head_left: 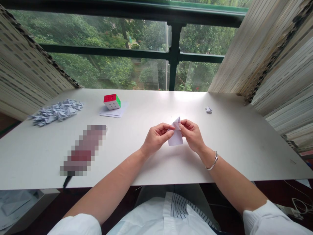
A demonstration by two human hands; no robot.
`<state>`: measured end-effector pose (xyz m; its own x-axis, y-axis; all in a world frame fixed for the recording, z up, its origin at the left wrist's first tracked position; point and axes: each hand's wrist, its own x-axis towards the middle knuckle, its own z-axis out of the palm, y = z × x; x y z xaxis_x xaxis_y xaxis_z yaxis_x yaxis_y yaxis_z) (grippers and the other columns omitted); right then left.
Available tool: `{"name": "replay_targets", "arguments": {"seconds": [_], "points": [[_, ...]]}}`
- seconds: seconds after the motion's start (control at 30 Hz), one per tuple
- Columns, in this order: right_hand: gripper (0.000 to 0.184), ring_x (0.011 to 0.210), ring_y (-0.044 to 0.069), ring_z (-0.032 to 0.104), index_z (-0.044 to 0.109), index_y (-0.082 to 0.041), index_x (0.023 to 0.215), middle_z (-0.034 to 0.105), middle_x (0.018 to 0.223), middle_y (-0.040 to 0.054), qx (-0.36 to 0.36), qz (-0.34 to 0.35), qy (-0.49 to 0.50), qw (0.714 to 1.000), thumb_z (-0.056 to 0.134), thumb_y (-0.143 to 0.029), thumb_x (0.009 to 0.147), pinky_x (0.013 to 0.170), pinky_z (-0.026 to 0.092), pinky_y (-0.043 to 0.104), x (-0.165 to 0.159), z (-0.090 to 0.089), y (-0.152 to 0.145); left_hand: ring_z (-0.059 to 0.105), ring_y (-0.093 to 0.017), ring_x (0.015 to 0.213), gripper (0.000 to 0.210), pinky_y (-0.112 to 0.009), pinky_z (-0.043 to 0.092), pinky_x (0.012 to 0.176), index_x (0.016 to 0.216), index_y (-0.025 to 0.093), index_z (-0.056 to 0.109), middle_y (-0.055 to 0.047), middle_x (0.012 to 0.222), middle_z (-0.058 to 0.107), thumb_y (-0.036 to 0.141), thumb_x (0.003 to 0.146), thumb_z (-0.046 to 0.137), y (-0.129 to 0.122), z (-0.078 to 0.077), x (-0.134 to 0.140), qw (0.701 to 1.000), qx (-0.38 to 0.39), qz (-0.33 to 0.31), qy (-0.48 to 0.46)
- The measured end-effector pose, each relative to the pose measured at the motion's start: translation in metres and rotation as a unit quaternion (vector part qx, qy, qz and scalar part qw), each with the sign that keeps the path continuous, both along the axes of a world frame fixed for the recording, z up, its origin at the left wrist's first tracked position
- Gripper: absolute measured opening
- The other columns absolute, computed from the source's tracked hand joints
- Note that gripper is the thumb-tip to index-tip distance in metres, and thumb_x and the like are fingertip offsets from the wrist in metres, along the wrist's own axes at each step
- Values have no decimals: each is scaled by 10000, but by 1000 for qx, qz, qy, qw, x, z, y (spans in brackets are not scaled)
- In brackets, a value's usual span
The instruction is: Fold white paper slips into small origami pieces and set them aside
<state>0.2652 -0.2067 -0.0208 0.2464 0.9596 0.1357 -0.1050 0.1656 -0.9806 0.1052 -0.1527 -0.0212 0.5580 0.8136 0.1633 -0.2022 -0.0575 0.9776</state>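
Observation:
A small sheet of white paper is held up above the table, its top folded into a point. My left hand pinches its left side between thumb and fingers. Opposite it, my right hand grips the folded upper right part, thumb in front. The paper's lower part hangs flat and square below my fingers. Both hands are close together over the middle of the white table. A silver bracelet circles my right wrist.
A heap of folded paper pieces lies at the far left. Nearby, a puzzle cube rests on paper sheets. A pixelated object lies at front left, a crumpled paper piece at back right. A window and curtains border the table.

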Motion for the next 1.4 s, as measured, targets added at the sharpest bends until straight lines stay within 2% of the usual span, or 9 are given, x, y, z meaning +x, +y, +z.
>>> {"name": "replay_targets", "arguments": {"seconds": [0.27, 0.43, 0.6, 0.77, 0.9, 1.0, 1.1, 1.27, 1.4], "points": [[368, 646, 124, 581, 671, -191, 913, 653, 749, 6, -1, 46, -17, 999, 772, -484, 715, 512, 479, 232, -1, 1, 0, 637, -138, 776, 261, -259, 506, 727, 939, 185, 640, -11, 823, 675, 288, 737, 769, 4, -2, 1, 999, 13, 46, -16], [274, 662, 133, 595, 679, -220, 968, 670, 768, 9, 53, -10, -77, 996, 709, -435, 799, 561, 489, 258, -3, -5, -2, 648, -145, 741, 307, -258, 510, 671, 1008, 177, 604, -32, 830, 696, 332, 776, 731, 4, 0, 0, 999, -24, 25, -5], [152, 733, 145, 600, 714, -257, 972, 678, 905, 34, 124, -33, -198, 972, 664, -329, 847, 621, 505, 285, -3, -5, -4, 651, -144, 708, 323, -273, 521, 669, 1010, 177, 590, -28, 813, 697, 337, 768, 731, 4, 0, -2, 999, -45, 8, -19], [160, 742, 155, 601, 734, -268, 973, 640, 853, 37, 128, -35, -243, 961, 664, -334, 845, 608, 519, 288, -1, -2, -6, 644, -145, 709, 287, -291, 529, 692, 930, 160, 632, -26, 798, 670, 389, 775, 709, 5, 1, -3, 998, -57, 11, -30], [214, 756, 159, 612, 723, -239, 972, 662, 872, 45, 100, -19, -185, 977, 664, -396, 840, 589, 526, 278, 0, -2, -5, 630, -137, 708, 284, -268, 508, 681, 906, 158, 630, -20, 788, 673, 341, 732, 760, 7, 1, -2, 998, -36, 44, -10], [290, 703, 146, 615, 702, -207, 983, 678, 819, 33, 39, 3, -103, 994, 668, -448, 825, 567, 542, 273, 2, -2, -2, 642, -144, 763, 273, -262, 502, 704, 935, 166, 628, -33, 848, 685, 329, 751, 746, 7, -1, -3, 998, 2, 66, 10], [306, 664, 140, 619, 703, -176, 877, 675, 757, 26, -17, 42, -62, 997, 714, -463, 772, 544, 552, 265, 4, 0, 0, 646, -155, 796, 286, -265, 505, 709, 947, 172, 626, -43, 878, 687, 347, 754, 745, 7, -2, -4, 996, 26, 75, 32], [316, 671, 136, 623, 698, -177, 810, 675, 739, 19, -41, 25, -32, 998, 753, -475, 721, 545, 556, 254, 6, 3, 1, 621, -155, 712, 312, -274, 505, 650, 831, 157, 653, -31, 775, 674, 402, 694, 789, 11, -1, -3, 996, -38, 68, 34], [323, 701, 142, 624, 726, -178, 823, 685, 777, 32, -57, 53, -13, 997, 748, -485, 725, 564, 559, 257, 7, 4, 1, 616, -150, 708, 294, -275, 500, 661, 807, 153, 675, -33, 782, 683, 379, 673, 809, 12, 0, -3, 997, -56, 50, 18]]}}
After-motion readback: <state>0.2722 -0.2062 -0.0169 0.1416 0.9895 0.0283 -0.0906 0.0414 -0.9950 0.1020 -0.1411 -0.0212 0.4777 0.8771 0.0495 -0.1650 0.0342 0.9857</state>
